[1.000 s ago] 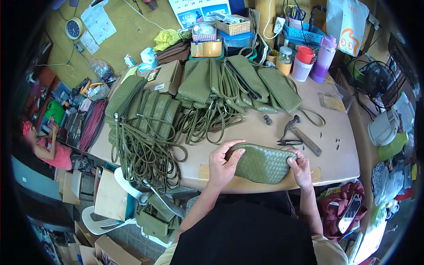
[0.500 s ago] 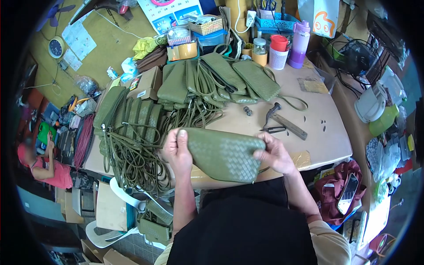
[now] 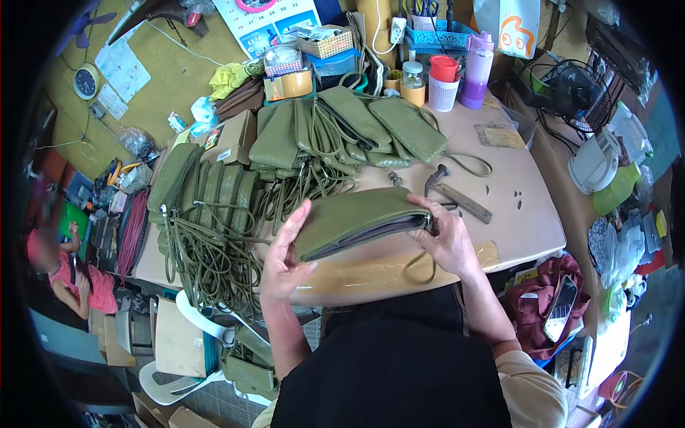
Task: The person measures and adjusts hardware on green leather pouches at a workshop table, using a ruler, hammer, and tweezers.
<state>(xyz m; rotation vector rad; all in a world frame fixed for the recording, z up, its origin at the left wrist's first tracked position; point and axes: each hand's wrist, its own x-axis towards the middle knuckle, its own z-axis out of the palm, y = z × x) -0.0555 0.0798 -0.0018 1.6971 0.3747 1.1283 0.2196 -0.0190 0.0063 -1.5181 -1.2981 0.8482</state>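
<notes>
A green woven-leather zip pouch (image 3: 357, 220) is held above the table's near edge, its zipped side turned toward me and its dark lining partly showing. My right hand (image 3: 451, 239) grips the zip end on the right, and a thin wrist strap (image 3: 421, 271) dangles below it. Round the pouch's left end my left hand (image 3: 285, 260) is cupped, fingers above and thumb below the corner. Beyond it lie more green pouches (image 3: 414, 128) in a heap. To the left is a row of green pouches (image 3: 221, 187) with tangled straps (image 3: 214, 250) hanging over the edge.
On the table (image 3: 528, 207) lie a hammer (image 3: 464, 202) and small metal pieces (image 3: 394, 178). A purple bottle (image 3: 477, 71) and a red-lidded cup (image 3: 442, 85) stand at the back. A maroon bag (image 3: 549, 307) is at right; another person (image 3: 71, 278) sits far left.
The pouch has turned from its flat woven face to its zipped edge, with the lining now showing. My left hand has shifted its grip, and its fingers are straighter.
</notes>
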